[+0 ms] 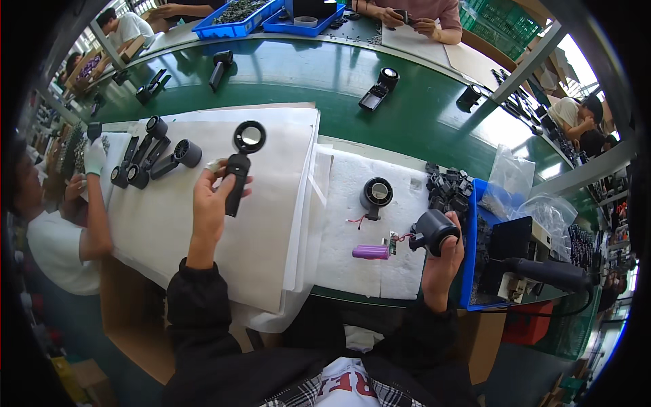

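Observation:
My left hand is closed round the dark handle of a handheld fan, its round head pointing away from me above the white sheets. On the right, my right hand grips a black fan head. Thin wires run from this head to a small green circuit board, which joins a purple battery cell over the white foam. Another fan head rests on the foam board with a short red wire and connector beside it. Several dark handheld fans lie at the left of the sheets.
A pile of black plastic parts borders a blue bin at right, with a dark-handled tool near it. Fans and parts sit on the green conveyor belt. A gloved co-worker sits at left; others work across the belt.

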A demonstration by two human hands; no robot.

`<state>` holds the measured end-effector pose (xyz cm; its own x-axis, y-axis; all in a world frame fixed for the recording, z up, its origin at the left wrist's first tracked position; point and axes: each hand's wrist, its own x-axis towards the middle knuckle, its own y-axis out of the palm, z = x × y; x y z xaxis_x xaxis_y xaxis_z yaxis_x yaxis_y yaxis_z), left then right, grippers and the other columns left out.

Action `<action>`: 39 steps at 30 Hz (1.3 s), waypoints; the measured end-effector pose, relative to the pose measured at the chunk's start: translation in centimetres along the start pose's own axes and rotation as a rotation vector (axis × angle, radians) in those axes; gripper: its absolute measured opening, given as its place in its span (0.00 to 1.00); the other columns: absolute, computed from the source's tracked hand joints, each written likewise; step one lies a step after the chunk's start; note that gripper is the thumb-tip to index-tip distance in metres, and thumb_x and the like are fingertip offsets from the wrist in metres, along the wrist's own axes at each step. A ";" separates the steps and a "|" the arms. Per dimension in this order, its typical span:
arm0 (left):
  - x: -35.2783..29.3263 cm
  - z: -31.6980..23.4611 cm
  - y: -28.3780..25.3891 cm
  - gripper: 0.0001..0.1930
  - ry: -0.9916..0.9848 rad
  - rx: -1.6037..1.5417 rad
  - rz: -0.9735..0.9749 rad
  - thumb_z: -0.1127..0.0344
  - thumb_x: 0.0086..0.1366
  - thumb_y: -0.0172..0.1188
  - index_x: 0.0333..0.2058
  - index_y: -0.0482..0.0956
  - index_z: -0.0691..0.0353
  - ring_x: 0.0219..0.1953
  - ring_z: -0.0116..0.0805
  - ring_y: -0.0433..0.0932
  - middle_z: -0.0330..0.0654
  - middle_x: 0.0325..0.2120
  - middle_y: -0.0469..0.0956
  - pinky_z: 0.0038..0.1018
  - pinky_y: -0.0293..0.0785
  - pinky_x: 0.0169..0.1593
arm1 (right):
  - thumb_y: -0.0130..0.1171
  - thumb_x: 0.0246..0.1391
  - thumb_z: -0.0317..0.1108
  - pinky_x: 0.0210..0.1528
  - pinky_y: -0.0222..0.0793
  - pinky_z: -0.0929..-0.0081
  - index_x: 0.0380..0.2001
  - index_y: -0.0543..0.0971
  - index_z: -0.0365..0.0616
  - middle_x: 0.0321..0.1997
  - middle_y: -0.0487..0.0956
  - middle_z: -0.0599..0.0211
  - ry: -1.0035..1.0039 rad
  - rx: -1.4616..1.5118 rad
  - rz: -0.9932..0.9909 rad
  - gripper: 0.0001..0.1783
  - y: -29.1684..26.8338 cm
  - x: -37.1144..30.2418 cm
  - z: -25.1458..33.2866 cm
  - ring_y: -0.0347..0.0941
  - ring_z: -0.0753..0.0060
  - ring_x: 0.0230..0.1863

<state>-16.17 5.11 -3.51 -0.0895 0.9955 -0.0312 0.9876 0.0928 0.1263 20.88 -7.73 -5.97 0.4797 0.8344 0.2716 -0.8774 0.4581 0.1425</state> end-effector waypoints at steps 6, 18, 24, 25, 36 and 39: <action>0.7 3.8 -6.5 0.08 0.307 0.904 -0.395 0.73 0.60 0.60 0.39 0.80 0.64 0.30 0.40 0.83 0.48 0.31 0.83 0.31 0.76 0.35 | 0.52 0.63 0.53 0.32 0.75 0.72 0.61 0.62 0.35 0.52 0.69 0.57 0.137 0.116 -0.179 0.36 0.2 -2.4 -3.2 0.74 0.64 0.43; 0.4 4.3 -11.4 0.11 0.039 0.350 -0.395 0.69 0.70 0.50 0.45 0.79 0.62 0.36 0.24 0.80 0.37 0.37 0.83 0.23 0.75 0.40 | 0.52 0.59 0.62 0.28 0.73 0.74 0.63 0.59 0.32 0.51 0.68 0.55 0.064 -0.030 -0.042 0.45 -0.1 -3.0 -4.3 0.74 0.66 0.35; 3.9 0.8 -13.7 0.20 0.309 0.968 -0.429 0.69 0.61 0.60 0.53 0.72 0.63 0.47 0.41 0.78 0.49 0.47 0.78 0.32 0.72 0.52 | 0.51 0.58 0.63 0.28 0.72 0.74 0.62 0.60 0.32 0.50 0.69 0.54 0.052 -0.085 -0.056 0.46 -0.1 -2.6 -4.2 0.74 0.67 0.34; 4.9 -0.1 -14.3 0.24 0.473 1.234 -0.340 0.69 0.58 0.62 0.55 0.71 0.62 0.51 0.45 0.75 0.51 0.50 0.76 0.35 0.69 0.56 | 0.51 0.58 0.63 0.29 0.72 0.74 0.62 0.60 0.32 0.50 0.69 0.53 0.052 -0.099 -0.054 0.46 -0.1 -2.5 -4.1 0.74 0.67 0.33; 7.3 0.3 -17.6 0.18 0.450 1.282 -0.211 0.68 0.57 0.63 0.46 0.74 0.65 0.45 0.56 0.73 0.51 0.39 0.74 0.40 0.71 0.48 | 0.51 0.62 0.57 0.33 0.69 0.74 0.63 0.60 0.34 0.45 0.71 0.56 0.017 -0.120 -0.031 0.40 -0.1 -2.8 -4.8 0.72 0.70 0.30; 3.5 -2.2 -14.7 0.11 0.395 0.917 -0.158 0.67 0.67 0.53 0.45 0.72 0.66 0.38 0.43 0.79 0.49 0.39 0.76 0.33 0.76 0.41 | 0.52 0.61 0.58 0.33 0.70 0.74 0.63 0.60 0.35 0.48 0.70 0.56 0.000 -0.116 -0.029 0.41 0.4 -3.3 -4.6 0.72 0.69 0.32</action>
<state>-31.24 7.27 -3.33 -0.1005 0.9238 0.3695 0.6640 0.3389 -0.6665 19.00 -8.88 -11.20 0.5048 0.8204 0.2686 -0.8567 0.5143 0.0391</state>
